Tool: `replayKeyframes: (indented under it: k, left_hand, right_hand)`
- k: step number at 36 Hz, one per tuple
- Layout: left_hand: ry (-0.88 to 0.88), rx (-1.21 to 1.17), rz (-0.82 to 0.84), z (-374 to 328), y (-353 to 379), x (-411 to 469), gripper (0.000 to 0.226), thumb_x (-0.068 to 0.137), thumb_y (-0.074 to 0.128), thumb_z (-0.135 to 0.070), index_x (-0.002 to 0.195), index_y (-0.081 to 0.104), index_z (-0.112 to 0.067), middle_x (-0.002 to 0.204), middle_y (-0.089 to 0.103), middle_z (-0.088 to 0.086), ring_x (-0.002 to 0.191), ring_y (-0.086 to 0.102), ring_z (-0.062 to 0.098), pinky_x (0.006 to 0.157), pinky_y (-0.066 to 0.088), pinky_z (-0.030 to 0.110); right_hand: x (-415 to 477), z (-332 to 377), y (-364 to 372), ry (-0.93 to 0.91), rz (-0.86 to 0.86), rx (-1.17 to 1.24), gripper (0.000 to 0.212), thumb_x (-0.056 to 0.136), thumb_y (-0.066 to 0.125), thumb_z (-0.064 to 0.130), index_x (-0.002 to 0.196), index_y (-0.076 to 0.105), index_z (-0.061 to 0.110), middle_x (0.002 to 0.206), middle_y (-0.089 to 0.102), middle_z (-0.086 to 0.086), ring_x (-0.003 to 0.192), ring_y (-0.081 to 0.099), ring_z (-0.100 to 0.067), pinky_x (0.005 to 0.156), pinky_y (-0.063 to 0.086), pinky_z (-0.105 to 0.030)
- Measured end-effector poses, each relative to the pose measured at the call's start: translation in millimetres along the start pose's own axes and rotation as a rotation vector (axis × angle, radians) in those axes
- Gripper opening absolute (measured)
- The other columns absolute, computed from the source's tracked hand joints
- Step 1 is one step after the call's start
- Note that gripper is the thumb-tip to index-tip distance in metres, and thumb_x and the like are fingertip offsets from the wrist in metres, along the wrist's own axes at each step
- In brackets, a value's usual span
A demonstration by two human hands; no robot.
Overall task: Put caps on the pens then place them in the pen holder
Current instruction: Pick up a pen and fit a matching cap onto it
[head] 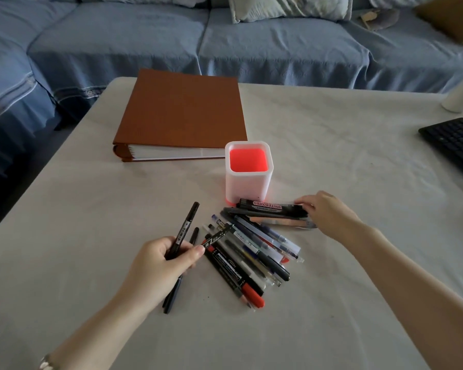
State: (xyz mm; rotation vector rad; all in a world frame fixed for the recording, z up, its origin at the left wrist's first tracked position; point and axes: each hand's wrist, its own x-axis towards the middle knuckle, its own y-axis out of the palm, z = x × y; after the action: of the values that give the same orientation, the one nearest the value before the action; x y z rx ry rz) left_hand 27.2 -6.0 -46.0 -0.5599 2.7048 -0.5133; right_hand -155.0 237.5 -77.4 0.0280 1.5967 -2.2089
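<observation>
1. Pen (183, 231), thin and black, head view: the left hand (161, 260) grips its lower half between thumb and curled fingers. Its upper end slants up and away from the palm, clear of the table (332, 134).
2. Just right of that hand, a heap of pens (254, 252) lies fanned across one another.
3. The holder (248, 182) stands upright beyond the heap, white outside and red inside.
4. A marker (270, 205) lies at the holder's foot. The right hand (326, 212) curves its fingertips over the marker's right end. The thumb is hidden, so I cannot tell whether it grips.
5. The marker reads "WHITEBOARD", upside down from here. Other print is too small to read.
6. A brown binder (182, 113) lies behind the holder, and a keyboard (455, 142) sits at the right edge.
</observation>
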Motion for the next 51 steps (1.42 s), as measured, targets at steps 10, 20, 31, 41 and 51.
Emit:
replayKeyframes:
  k: [10,20,31,41,51]
  left_hand:
    - [-0.015,-0.078,0.014,-2.2,5.6,-1.8,0.017,0.082,0.065,-0.022,0.071,0.063,-0.009,0.043,0.054,-0.005,0.041,0.046,0.003,0.053,0.04,0.022]
    - [0.052,-0.149,0.004,-26.2,8.0,-3.5,0.039,0.071,0.058,-0.045,0.069,0.062,-0.006,0.047,0.052,-0.002,0.044,0.041,0.013,0.051,0.035,0.027]
    - [0.066,-0.254,0.09,-45.2,24.9,-9.2,0.033,0.09,0.045,-0.032,0.081,0.066,-0.008,0.076,0.072,0.002,0.051,0.051,0.008,0.047,0.041,0.016]
    - [-0.218,-0.56,0.615,-45.3,24.8,-32.1,0.044,0.082,0.044,-0.034,0.082,0.052,0.009,0.088,0.071,0.02,0.064,0.067,0.029,0.052,0.054,0.027]
    - [-0.487,-0.673,0.629,-51.8,22.7,-38.2,0.026,0.077,0.053,-0.037,0.07,0.049,-0.012,0.066,0.061,0.005,0.039,0.037,0.007,0.033,0.026,0.012]
  right_hand:
    - [-19.4,-8.4,8.9,-0.048,-0.047,-0.039,0.019,0.091,0.05,0.027,0.104,0.06,0.017,0.099,0.048,-0.001,0.107,0.043,-0.021,0.082,0.035,-0.03]
    - [-77.4,12.0,-31.6,-0.19,-0.504,0.359,0.014,0.083,0.061,0.007,0.088,0.062,0.02,0.072,0.058,-0.001,0.068,0.051,-0.002,0.062,0.034,-0.006]
    - [-102.3,59.0,-35.4,-0.197,-0.305,0.816,0.028,0.084,0.058,0.006,0.071,0.06,0.03,0.063,0.066,0.015,0.058,0.056,-0.001,0.06,0.043,-0.008]
    - [-108.4,85.8,-2.8,0.083,-0.024,1.108,0.039,0.064,0.06,0.053,0.076,0.07,0.017,0.057,0.049,0.007,0.057,0.035,-0.014,0.059,0.034,-0.03]
    - [-105.6,87.3,12.2,0.271,0.01,1.606,0.022,0.087,0.053,0.013,0.073,0.069,0.007,0.052,0.041,0.006,0.046,0.032,-0.004,0.042,0.032,-0.011]
